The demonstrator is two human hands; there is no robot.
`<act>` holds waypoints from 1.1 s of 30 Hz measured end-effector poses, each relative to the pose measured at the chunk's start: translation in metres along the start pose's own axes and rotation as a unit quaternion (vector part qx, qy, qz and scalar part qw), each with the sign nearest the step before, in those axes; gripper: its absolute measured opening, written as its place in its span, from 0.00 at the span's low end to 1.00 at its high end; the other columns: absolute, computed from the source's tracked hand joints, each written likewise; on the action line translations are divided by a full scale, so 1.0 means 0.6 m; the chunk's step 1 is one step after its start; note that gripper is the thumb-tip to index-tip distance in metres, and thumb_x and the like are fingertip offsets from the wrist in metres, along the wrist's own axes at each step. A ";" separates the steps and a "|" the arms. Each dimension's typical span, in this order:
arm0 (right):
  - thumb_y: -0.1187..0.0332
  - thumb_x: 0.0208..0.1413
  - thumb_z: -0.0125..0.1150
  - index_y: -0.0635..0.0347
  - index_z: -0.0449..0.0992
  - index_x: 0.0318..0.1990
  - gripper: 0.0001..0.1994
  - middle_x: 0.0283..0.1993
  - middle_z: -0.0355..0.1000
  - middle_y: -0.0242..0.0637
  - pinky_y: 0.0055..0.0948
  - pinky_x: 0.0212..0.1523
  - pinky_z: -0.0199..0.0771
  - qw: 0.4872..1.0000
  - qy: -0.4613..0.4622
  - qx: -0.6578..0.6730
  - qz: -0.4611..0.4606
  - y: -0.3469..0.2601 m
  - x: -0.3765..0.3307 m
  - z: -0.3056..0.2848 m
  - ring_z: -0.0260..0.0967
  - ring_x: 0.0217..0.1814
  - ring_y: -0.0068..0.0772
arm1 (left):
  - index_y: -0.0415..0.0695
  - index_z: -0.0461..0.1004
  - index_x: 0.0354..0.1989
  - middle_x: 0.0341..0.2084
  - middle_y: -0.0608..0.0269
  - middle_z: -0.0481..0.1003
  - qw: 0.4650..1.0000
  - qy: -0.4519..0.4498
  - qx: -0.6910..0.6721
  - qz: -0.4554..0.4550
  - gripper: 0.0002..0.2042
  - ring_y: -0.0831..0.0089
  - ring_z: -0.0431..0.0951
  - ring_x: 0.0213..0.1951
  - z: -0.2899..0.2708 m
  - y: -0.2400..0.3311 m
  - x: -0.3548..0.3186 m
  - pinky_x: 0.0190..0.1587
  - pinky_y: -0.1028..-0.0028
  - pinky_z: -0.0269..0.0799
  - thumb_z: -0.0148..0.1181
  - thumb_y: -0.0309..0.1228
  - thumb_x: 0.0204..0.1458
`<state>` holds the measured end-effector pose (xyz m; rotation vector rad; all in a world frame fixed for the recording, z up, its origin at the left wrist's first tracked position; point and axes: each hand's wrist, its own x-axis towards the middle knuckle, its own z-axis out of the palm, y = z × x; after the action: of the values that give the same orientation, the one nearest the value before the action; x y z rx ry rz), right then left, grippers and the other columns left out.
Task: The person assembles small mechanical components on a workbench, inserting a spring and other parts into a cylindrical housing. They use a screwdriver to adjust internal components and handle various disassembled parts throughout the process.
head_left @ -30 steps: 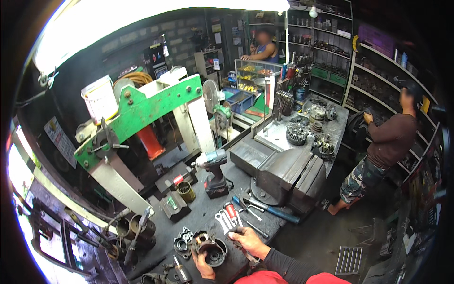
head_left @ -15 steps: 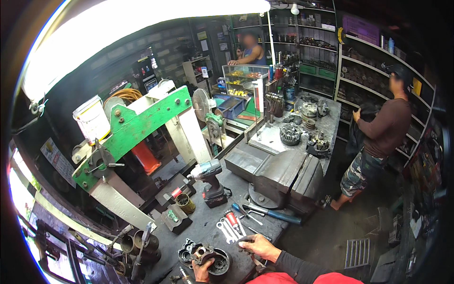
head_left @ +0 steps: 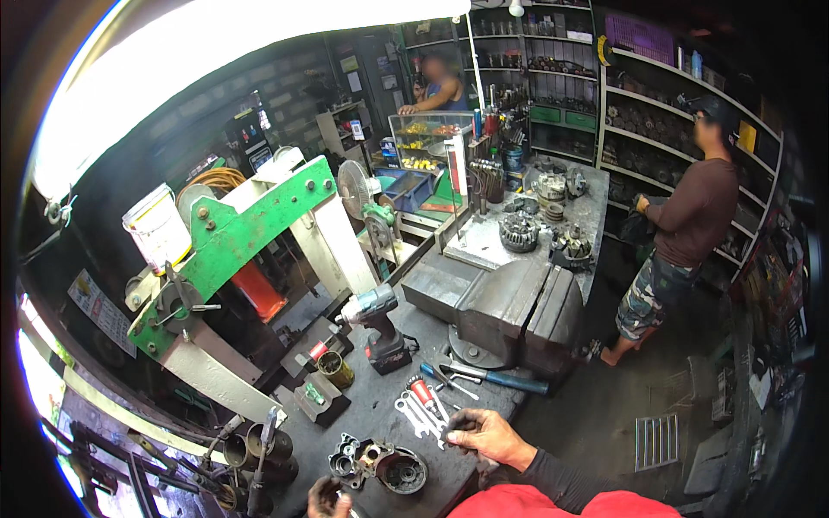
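Observation:
A grey cast-metal housing (head_left: 402,472), with a round cup-shaped cavity and a bracket on its left side, lies on the dark workbench. To its lower left, my left hand (head_left: 326,501) has its fingers curled inward; whatever they hold is too small and dark to name. My right hand (head_left: 494,439) is closed in a pinch above the bench edge, right of the housing, around something dark that I cannot make out. Just beyond it lie several silver wrenches (head_left: 417,413) and a red-handled tool (head_left: 420,390).
Behind the tools sits a cordless impact wrench (head_left: 377,330), beside a large bench vise (head_left: 516,311). A blue-handled hammer (head_left: 509,380) lies before the vise. A green press frame (head_left: 250,237) rises at left. One person (head_left: 695,211) stands by shelves; another (head_left: 442,91) is behind a display case.
My left hand has come off the housing and moved left and nearer me. My right hand has shifted slightly right. The view has turned a little.

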<state>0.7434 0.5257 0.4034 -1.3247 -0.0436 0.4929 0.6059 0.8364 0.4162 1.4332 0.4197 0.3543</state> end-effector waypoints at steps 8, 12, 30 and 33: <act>0.68 0.63 0.71 0.63 0.83 0.51 0.12 0.43 0.74 0.31 0.23 0.38 0.76 0.969 -0.053 -0.129 -0.204 -0.048 -0.029 0.064 0.74 0.39 0.19 | 0.33 0.83 0.48 0.41 0.60 0.83 0.988 -0.135 0.032 0.068 0.11 0.73 0.82 0.42 0.196 0.070 -0.007 0.50 0.73 0.78 0.68 0.26 0.61; 0.71 0.64 0.69 0.64 0.83 0.53 0.12 0.45 0.77 0.34 0.25 0.45 0.78 0.970 -0.028 -0.143 -0.194 -0.048 -0.036 0.064 0.75 0.43 0.22 | 0.29 0.79 0.52 0.42 0.56 0.83 0.978 -0.193 -0.039 0.064 0.14 0.70 0.84 0.41 0.223 0.074 -0.001 0.47 0.69 0.82 0.68 0.25 0.62; 0.68 0.63 0.70 0.65 0.80 0.47 0.11 0.39 0.79 0.30 0.23 0.37 0.76 0.979 0.045 -0.072 -0.183 -0.039 -0.019 0.051 0.74 0.38 0.16 | 0.31 0.80 0.51 0.43 0.56 0.83 0.971 -0.094 0.078 0.205 0.11 0.74 0.83 0.44 0.270 0.044 0.031 0.47 0.74 0.80 0.60 0.17 0.61; 0.68 0.63 0.70 0.65 0.80 0.47 0.11 0.39 0.80 0.31 0.24 0.37 0.75 0.984 -0.027 -0.103 -0.140 -0.055 0.014 0.024 0.74 0.37 0.17 | 0.32 0.81 0.50 0.41 0.57 0.84 0.949 -0.063 0.169 0.260 0.10 0.75 0.83 0.42 0.286 0.048 0.048 0.45 0.74 0.80 0.60 0.19 0.61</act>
<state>0.7571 0.5371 0.4361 -1.4805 -0.3286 0.2895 0.7142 0.7040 0.4578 1.8890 -0.0158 0.6318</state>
